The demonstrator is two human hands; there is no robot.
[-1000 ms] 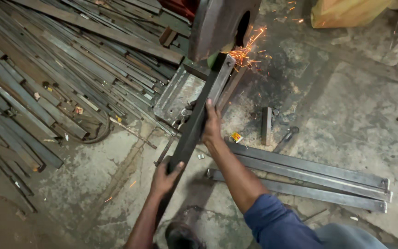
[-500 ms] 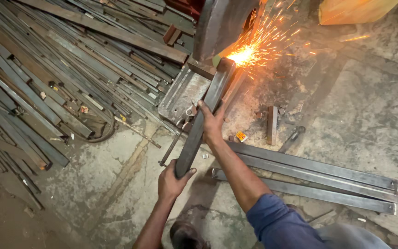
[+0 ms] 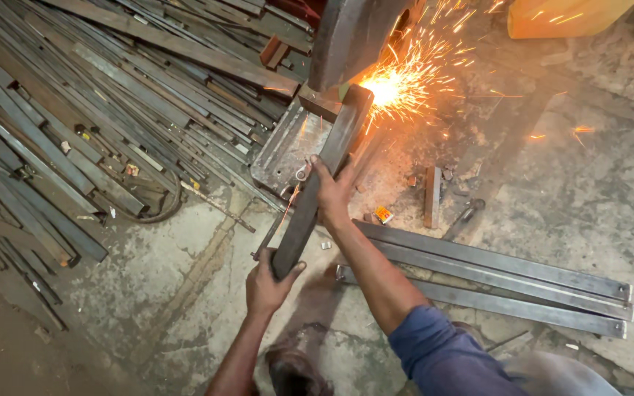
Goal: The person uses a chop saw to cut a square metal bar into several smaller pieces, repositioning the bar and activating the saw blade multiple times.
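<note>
Two hands feed a steel bar (image 3: 317, 183) into a sparking cut-off saw (image 3: 350, 37) on the floor.
Left hand (image 3: 267, 282) grips the near end, right hand (image 3: 329, 192) clasps mid-bar; holding it flat and steady seems wise.

The steel bar (image 3: 317, 183) I hold is a long, flat-sided, dark grey rectangular length, tilted so it runs from my lap up and away toward the cut-off saw (image 3: 354, 37). Its far end sits under the saw's guard, where bright orange sparks spray off to the right. Its near end points back from the saw, raised off the concrete floor.
</note>
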